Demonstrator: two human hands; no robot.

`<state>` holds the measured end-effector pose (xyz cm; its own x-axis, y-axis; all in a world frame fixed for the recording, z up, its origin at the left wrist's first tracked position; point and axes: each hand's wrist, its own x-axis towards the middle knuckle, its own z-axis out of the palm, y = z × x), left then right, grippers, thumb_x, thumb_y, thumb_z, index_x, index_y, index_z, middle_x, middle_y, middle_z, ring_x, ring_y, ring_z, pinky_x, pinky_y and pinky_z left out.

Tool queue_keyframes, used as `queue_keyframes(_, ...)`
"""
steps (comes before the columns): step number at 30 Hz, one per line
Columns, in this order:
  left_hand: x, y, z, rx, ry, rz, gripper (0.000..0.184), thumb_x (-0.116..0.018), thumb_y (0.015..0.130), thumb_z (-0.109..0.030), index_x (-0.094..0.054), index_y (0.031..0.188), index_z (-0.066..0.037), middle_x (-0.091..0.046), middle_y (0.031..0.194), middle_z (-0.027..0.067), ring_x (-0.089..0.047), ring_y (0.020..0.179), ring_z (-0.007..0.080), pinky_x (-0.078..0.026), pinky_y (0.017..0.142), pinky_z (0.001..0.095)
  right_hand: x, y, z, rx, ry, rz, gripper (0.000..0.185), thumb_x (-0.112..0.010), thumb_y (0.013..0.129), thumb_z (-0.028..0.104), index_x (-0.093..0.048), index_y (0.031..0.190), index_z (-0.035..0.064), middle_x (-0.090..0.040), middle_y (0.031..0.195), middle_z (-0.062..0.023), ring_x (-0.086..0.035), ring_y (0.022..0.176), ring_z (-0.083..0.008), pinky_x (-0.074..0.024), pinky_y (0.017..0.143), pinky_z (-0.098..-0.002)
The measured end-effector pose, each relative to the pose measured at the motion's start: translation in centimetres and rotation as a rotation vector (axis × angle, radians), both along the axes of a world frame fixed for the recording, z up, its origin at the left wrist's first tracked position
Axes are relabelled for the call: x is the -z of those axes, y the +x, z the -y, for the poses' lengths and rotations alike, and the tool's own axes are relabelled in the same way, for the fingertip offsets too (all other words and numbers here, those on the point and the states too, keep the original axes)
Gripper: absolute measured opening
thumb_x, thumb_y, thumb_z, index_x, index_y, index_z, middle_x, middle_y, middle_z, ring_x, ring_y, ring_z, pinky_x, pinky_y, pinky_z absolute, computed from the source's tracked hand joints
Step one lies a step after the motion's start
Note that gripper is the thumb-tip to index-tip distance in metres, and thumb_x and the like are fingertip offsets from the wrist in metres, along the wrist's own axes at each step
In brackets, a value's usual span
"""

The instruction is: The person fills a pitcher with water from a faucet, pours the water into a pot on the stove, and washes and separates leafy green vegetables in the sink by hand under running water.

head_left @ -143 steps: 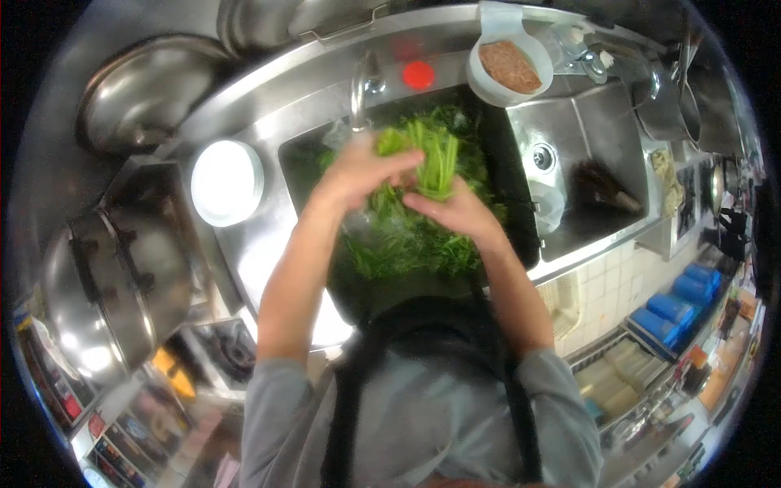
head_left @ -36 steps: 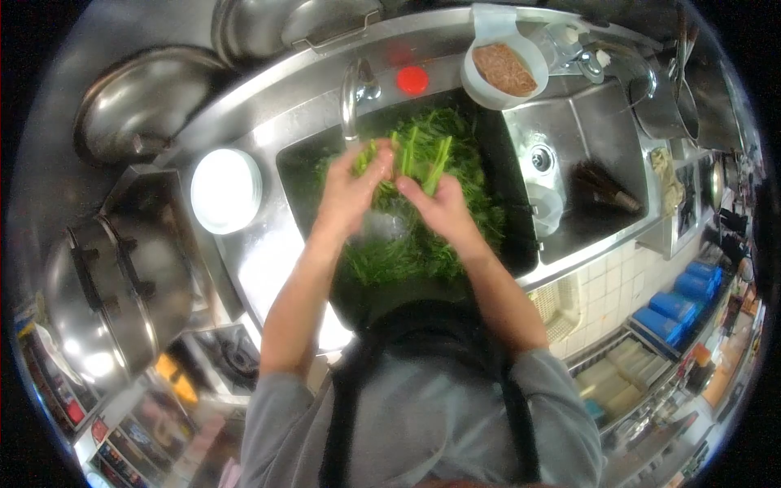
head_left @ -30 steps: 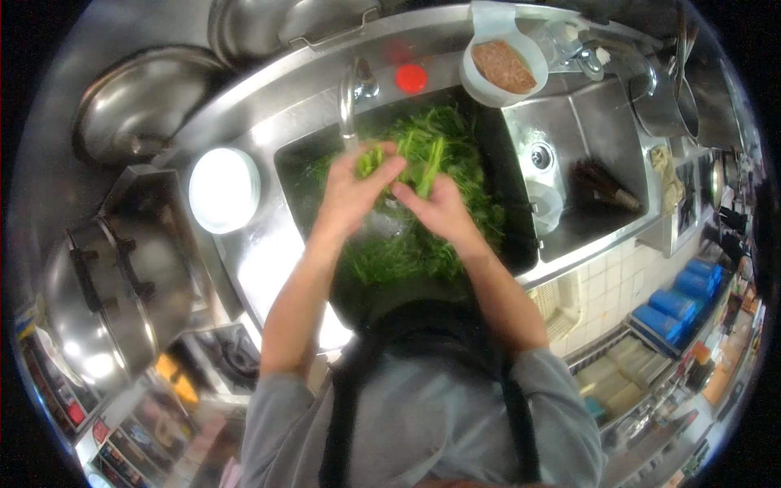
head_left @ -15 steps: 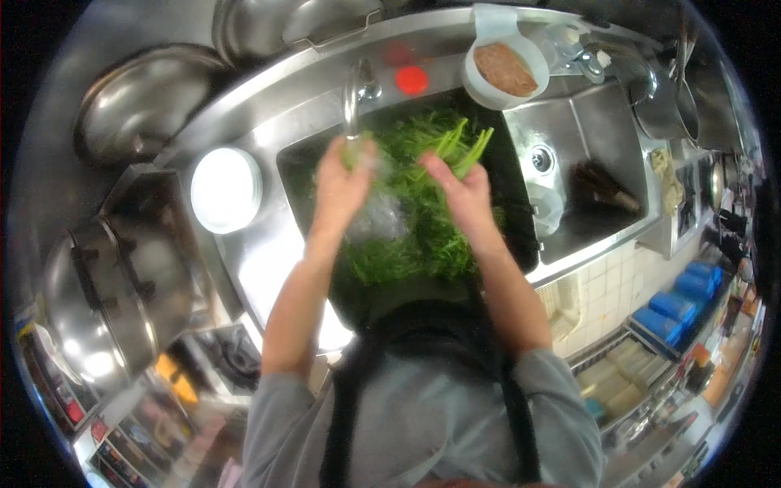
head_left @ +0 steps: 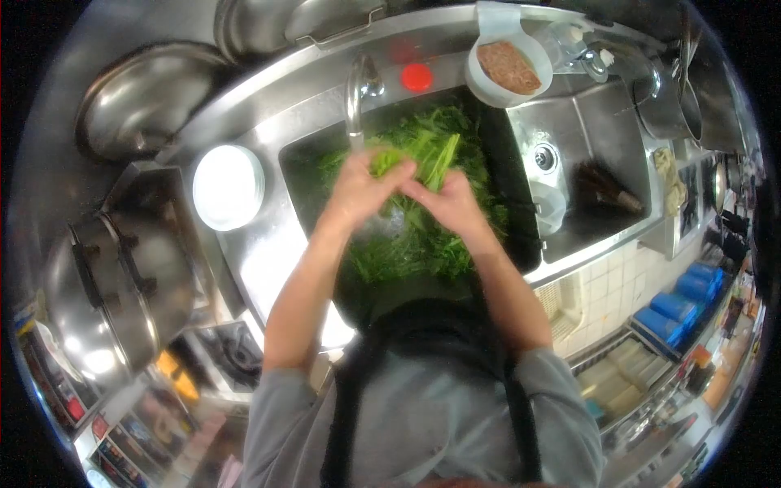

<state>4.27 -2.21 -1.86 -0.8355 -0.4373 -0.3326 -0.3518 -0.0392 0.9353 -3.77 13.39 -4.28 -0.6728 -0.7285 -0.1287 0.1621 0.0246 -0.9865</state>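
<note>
Under the metal faucet [head_left: 354,102], my left hand [head_left: 360,185] is closed around pale green stalks, its fingers blurred. My right hand [head_left: 452,201] grips a bunch of leafy greens [head_left: 444,159] with the stalk ends pointing up and away from me. The thumbs of both hands meet or nearly meet over the dark basin [head_left: 305,167]. A heap of loose feathery greens [head_left: 415,259] fills much of that basin below my hands. Water wets the area under my left hand.
A stack of white plates [head_left: 229,189] stands left of the basin. Behind it lies a red round cap [head_left: 416,77], and a white handled bowl [head_left: 496,96] holds something pinkish brown. To the right is a second steel sink [head_left: 586,122] with a brush-like bundle [head_left: 606,187].
My left hand has moved right and my right hand slightly left, so the two have come together. The bunch in my right hand now stands more upright.
</note>
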Motion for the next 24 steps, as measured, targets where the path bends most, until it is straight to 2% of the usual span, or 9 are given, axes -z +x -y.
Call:
queue_keyframes(2,0.4,0.1,0.4,-0.056,0.013,-0.032,0.032,-0.074,0.089,-0.021,-0.066,0.111,0.001,-0.069,0.093,0.0061,-0.064,0.080,0.0145,-0.053,0.073,0.0274,-0.2,-0.3,-0.3,-0.032,0.030,-0.011,0.025,-0.075,0.088,0.018,-0.071,0.106,0.0012,-0.073,0.097,-0.0030,-0.065,0.085,-0.0099,-0.0529,0.077,-0.0274)
queue_keyframes(5,-0.1,0.1,1.7,-0.471,0.463,-0.141,0.029,-0.066,0.094,-0.021,-0.061,0.114,-0.001,-0.067,0.107,0.0123,-0.067,0.088,0.0234,-0.055,0.080,0.0417,-1.3,-0.9,-0.8,0.171,0.037,0.187,0.021,-0.075,0.089,0.017,-0.072,0.103,0.0013,-0.072,0.095,-0.0027,-0.064,0.084,-0.0098,-0.0522,0.075,-0.0272)
queue_keyframes(8,0.4,0.6,3.8,-0.532,0.385,-0.195,0.027,-0.063,0.097,-0.023,-0.060,0.114,-0.001,-0.067,0.100,0.0116,-0.067,0.082,0.0209,-0.056,0.073,0.0374,-1.9,-1.7,-1.4,0.167,0.046,0.146,0.021,-0.074,0.089,0.017,-0.072,0.102,0.0011,-0.072,0.094,-0.0023,-0.063,0.081,-0.0094,-0.0519,0.073,-0.0277)
queue_keyframes(10,0.3,0.1,3.9,-0.503,0.218,-0.186,0.030,-0.064,0.097,-0.025,-0.062,0.114,-0.002,-0.067,0.095,0.0106,-0.067,0.079,0.0184,-0.056,0.069,0.0334,-1.6,-1.7,-1.3,0.154,0.047,0.141,0.020,-0.074,0.089,0.017,-0.072,0.102,0.0014,-0.072,0.093,-0.0020,-0.063,0.080,-0.0091,-0.0514,0.073,-0.0273)
queue_keyframes(13,-1.6,-0.8,1.8,-0.135,-0.082,0.087,0.045,-0.072,0.088,-0.039,-0.065,0.113,-0.002,-0.068,0.092,0.0120,-0.066,0.081,0.0187,-0.054,0.073,0.0359,-0.3,-0.9,-0.4,-0.025,0.085,0.012,0.020,-0.075,0.088,0.016,-0.072,0.102,0.0024,-0.071,0.092,-0.0017,-0.062,0.081,-0.0088,-0.0510,0.073,-0.0270)
queue_keyframes(16,-0.5,-1.5,1.1,0.077,-0.085,-0.024,0.041,-0.075,0.088,-0.029,-0.065,0.110,0.004,-0.068,0.089,0.0071,-0.062,0.076,0.0146,-0.050,0.070,0.0275,0.0,0.0,0.0,-0.132,0.057,-0.063,0.020,-0.076,0.088,0.016,-0.071,0.102,0.0023,-0.071,0.092,-0.0015,-0.062,0.081,-0.0086,-0.0513,0.073,-0.0275)
queue_keyframes(18,-0.9,-1.5,1.6,0.084,-0.232,0.188,0.043,-0.076,0.087,-0.029,-0.064,0.115,0.003,-0.070,0.096,0.0079,-0.063,0.085,0.0165,-0.050,0.078,0.0319,0.0,0.0,-0.1,-0.130,0.044,-0.047,0.019,-0.075,0.088,0.015,-0.071,0.101,0.0022,-0.071,0.091,-0.0012,-0.062,0.081,-0.0083,-0.0510,0.073,-0.0270)
queue_keyframes(20,-1.6,-1.1,1.7,-0.294,0.241,0.083,0.043,-0.075,0.087,-0.030,-0.063,0.117,0.000,-0.069,0.106,0.0102,-0.062,0.097,0.0185,-0.048,0.087,0.0379,0.0,-0.7,-1.0,-0.083,0.120,0.029,0.019,-0.075,0.089,0.017,-0.071,0.100,0.0022,-0.071,0.091,-0.0006,-0.062,0.080,-0.0081,-0.0509,0.072,-0.0270)
queue_keyframes(24,0.5,1.1,6.1,-0.578,0.485,-0.161,0.052,-0.067,0.093,-0.036,-0.055,0.130,-0.003,-0.068,0.111,0.0141,-0.056,0.120,0.0273,-0.038,0.109,0.0483,0.2,-1.6,-2.7,-0.136,0.174,0.023,0.022,-0.074,0.090,0.021,-0.071,0.101,0.0023,-0.071,0.090,-0.0002,-0.061,0.080,-0.0083,-0.0507,0.072,-0.0273)
